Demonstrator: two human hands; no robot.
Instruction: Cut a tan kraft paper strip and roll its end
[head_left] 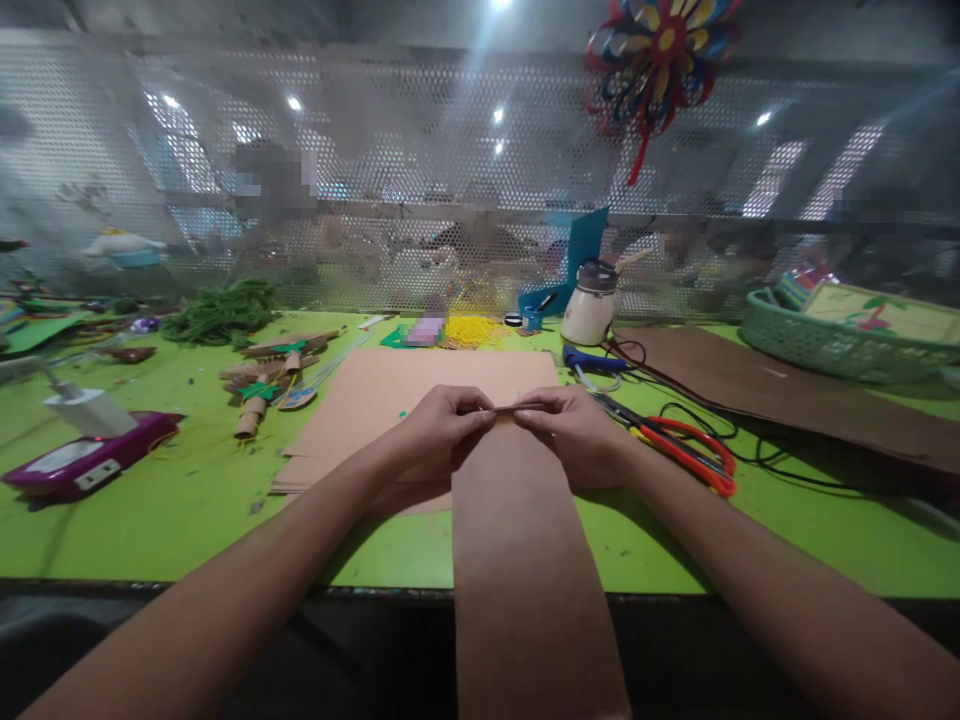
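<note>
A long strip of brown cardboard [529, 560] runs from both hands down over the table's front edge. My left hand [446, 420] pinches the left part of its far end between thumb and fingers. At the right part of that same end, my right hand [574, 425] is closed in a matching pinch. Between the thumbs the far edge looks bent or rolled over into a narrow fold. Under and behind the hands lie flat brown cardboard sheets [360, 400], stacked. Orange-handled scissors [686, 450] rest just right of my right hand.
On the green table [165, 530], a purple power strip [90, 460] with a white plug lies left, near small cardboard roll figures [259, 400]. A blue glue gun [592, 360], black cables, a cream jug [589, 310], a dark cardboard sheet [750, 380] and a green basket [840, 345] are right.
</note>
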